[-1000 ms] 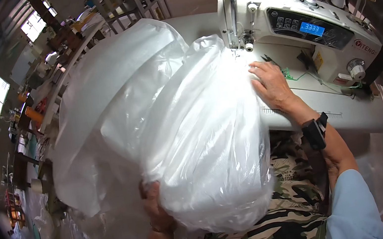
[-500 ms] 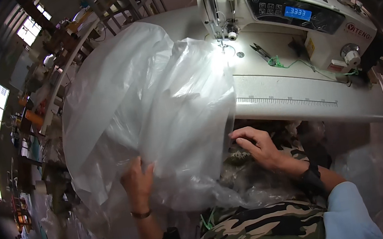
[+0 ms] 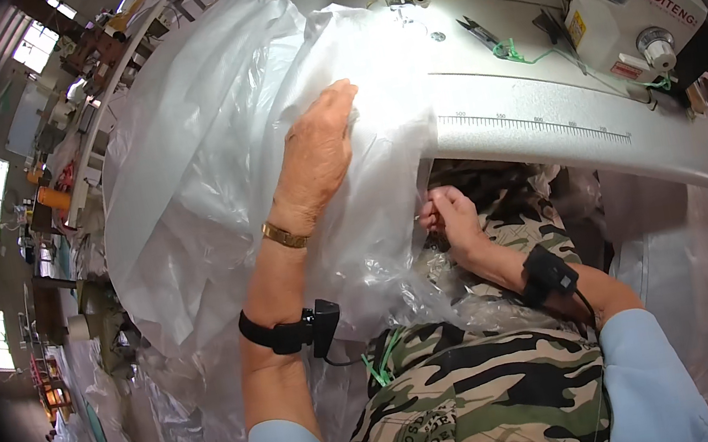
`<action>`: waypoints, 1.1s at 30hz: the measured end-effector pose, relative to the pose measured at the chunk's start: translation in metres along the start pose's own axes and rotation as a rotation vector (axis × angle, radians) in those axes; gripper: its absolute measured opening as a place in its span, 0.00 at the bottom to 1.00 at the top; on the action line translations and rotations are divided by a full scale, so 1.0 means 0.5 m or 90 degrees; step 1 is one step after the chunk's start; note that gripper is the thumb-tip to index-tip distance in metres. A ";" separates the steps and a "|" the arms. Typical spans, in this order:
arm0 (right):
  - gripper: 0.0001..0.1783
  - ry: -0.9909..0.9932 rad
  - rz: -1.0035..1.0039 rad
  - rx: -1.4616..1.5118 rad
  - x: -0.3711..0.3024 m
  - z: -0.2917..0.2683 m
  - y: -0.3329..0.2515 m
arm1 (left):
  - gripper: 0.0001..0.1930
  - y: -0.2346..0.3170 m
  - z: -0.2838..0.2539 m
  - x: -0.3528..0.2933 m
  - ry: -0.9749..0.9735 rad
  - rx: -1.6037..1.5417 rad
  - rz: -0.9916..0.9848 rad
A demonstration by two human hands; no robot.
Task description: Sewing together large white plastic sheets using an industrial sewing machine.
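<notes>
A large sheet of translucent white plastic film (image 3: 190, 182) drapes over the left of the sewing table and down onto my lap. Its upper right part lies under the lit needle area of a white sewing machine (image 3: 631, 10). My left hand (image 3: 320, 152) rests flat on the film, fingers stretched toward the needle and nothing gripped. Lower down, by the film's right edge, my right hand (image 3: 453, 216) is closed, thumb and fingers pinching that edge beside the table front. The pinched spot itself is partly hidden by the fingers.
Thread snips (image 3: 480, 32) lie on the machine bed, with green thread (image 3: 522, 55) trailing rightward. A printed ruler scale runs along the table's front edge (image 3: 562, 132). More plastic film (image 3: 674, 254) hangs at the right. Cluttered benches (image 3: 95, 137) stand at the far left.
My left hand has moved up and forward from the film's lower part to near the needle. My right hand stays by the film's right edge. The view has tilted downward.
</notes>
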State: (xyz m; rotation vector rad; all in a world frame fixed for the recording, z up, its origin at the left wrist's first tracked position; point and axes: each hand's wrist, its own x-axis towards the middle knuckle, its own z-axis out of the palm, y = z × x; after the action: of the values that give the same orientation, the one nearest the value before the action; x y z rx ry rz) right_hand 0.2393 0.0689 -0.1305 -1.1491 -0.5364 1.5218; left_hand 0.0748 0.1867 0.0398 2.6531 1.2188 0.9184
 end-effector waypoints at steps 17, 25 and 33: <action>0.20 -0.257 0.047 -0.374 0.002 0.023 -0.053 | 0.16 -0.113 0.012 -0.041 -0.017 0.069 0.039; 0.22 -0.332 -0.049 -0.214 -0.139 0.055 -0.122 | 0.16 -0.155 -0.016 -0.077 0.013 0.110 0.006; 0.23 -0.276 0.026 -0.322 -0.154 0.047 -0.097 | 0.14 0.144 -0.021 -0.077 -0.153 -0.158 -0.077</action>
State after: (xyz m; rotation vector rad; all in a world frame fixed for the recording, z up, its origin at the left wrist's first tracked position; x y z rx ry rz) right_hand 0.2368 0.0179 -0.0515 -1.2059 -1.2516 1.7338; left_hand 0.0974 0.1082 0.0517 2.3847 1.1147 0.6608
